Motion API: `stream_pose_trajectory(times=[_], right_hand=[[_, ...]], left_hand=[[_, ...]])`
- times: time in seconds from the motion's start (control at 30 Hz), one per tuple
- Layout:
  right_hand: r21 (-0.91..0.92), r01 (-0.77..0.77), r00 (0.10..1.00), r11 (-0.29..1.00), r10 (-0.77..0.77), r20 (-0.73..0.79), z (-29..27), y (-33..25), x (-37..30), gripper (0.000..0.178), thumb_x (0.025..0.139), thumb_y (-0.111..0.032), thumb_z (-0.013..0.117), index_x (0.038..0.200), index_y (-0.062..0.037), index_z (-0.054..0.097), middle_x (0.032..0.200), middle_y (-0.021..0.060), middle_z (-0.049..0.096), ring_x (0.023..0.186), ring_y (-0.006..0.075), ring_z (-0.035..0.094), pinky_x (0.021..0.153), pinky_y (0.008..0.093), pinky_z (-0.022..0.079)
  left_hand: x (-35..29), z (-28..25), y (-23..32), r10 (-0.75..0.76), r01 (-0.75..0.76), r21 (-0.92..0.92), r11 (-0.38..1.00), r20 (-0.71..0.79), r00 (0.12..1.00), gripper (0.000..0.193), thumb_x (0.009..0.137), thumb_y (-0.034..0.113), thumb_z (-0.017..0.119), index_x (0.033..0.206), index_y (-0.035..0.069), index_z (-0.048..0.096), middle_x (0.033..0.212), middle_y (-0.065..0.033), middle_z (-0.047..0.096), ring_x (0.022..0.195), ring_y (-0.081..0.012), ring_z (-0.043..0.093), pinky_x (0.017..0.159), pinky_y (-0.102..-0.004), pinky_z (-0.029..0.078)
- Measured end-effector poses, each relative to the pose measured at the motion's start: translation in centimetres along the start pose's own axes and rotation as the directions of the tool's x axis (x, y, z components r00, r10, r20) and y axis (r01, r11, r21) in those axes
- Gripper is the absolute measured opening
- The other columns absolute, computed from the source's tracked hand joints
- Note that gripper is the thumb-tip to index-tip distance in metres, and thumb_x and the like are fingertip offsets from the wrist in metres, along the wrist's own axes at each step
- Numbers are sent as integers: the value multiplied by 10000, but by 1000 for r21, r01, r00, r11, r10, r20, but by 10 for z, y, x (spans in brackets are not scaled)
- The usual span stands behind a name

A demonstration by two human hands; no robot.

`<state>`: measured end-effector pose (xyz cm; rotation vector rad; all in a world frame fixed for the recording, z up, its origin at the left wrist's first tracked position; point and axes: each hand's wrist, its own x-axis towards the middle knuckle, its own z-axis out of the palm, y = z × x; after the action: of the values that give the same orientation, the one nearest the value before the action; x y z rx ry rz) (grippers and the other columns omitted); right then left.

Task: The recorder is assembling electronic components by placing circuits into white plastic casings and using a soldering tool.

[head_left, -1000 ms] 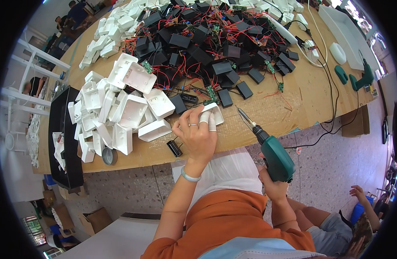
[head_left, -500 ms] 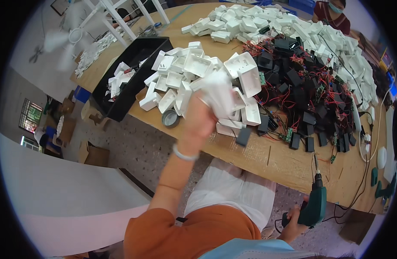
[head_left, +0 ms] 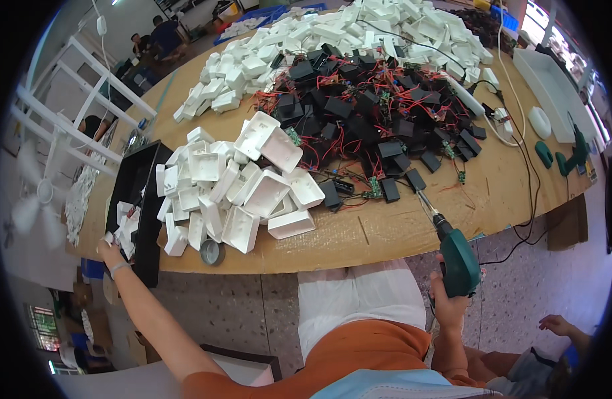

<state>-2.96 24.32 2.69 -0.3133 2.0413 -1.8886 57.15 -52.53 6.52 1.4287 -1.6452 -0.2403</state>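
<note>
My right hand [head_left: 449,302] is wrapped round the handle of a dark green power drill [head_left: 461,263]. Its long bit points up over the table, with the tip at a small black box [head_left: 415,179] on the near edge of the heap. Far to the left, my left arm is stretched out, and my left hand [head_left: 109,251] is at the outer side of a long black bin [head_left: 150,246]. White plastic pieces [head_left: 126,226] lie inside that bin. The left fingers are too small and partly hidden to show whether they hold anything.
White plastic box shells [head_left: 241,229] are piled beside the bin, with a round grey tin [head_left: 212,252] before them. Black boxes with red wires [head_left: 359,113] fill the table's middle. Another green drill [head_left: 575,156] lies at right. Another person's hand [head_left: 556,324] shows at lower right.
My left hand has gone from above the white shells, where it held a white box, to the bin at far left. The drill has risen to the black boxes. The view has turned.
</note>
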Motion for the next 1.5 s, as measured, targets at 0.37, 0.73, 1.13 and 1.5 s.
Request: stream_pose_trajectory(times=[0.37, 0.73, 1.13, 1.5], right_hand=[[-22, 107, 993, 994, -108, -56, 1, 2, -4, 402, 896, 58, 626, 1291, -7, 591, 1006, 16, 657, 614, 26, 494, 533, 202, 402], [-20, 67, 990, 998, -69, -124, -29, 13, 1, 404, 890, 70, 591, 1288, 16, 554, 1153, 74, 657, 571, 41, 480, 513, 213, 399], [-23, 88, 989, 996, -90, -116, -33, 12, 5, 418, 882, 100, 583, 1291, 25, 544, 1188, 73, 650, 561, 43, 486, 510, 218, 405], [-79, 122, 985, 989, -131, -115, -34, 23, 20, 391, 892, 61, 612, 1277, 6, 577, 1031, 37, 663, 568, 38, 491, 515, 211, 406]], left_hand=[[-322, 164, 494, 731, -699, -234, 676, 333, 595, 515, 849, 182, 761, 1316, 50, 590, 1198, -171, 617, 1074, -294, 616, 926, -395, 502], [-399, 186, 545, 962, -878, -399, 264, 176, 209, 162, 726, 121, 658, 870, 60, 702, 1057, -127, 648, 925, -289, 594, 761, -403, 507], [-510, 237, 543, 883, -750, -650, 125, 418, -215, 376, 846, 163, 635, 1202, 45, 643, 1141, -107, 617, 1079, -279, 574, 924, -407, 450], [-367, 290, 575, 400, -79, -749, 658, 258, 880, 595, 852, 138, 809, 1324, -76, 519, 994, -117, 657, 839, -167, 653, 752, -283, 563]])
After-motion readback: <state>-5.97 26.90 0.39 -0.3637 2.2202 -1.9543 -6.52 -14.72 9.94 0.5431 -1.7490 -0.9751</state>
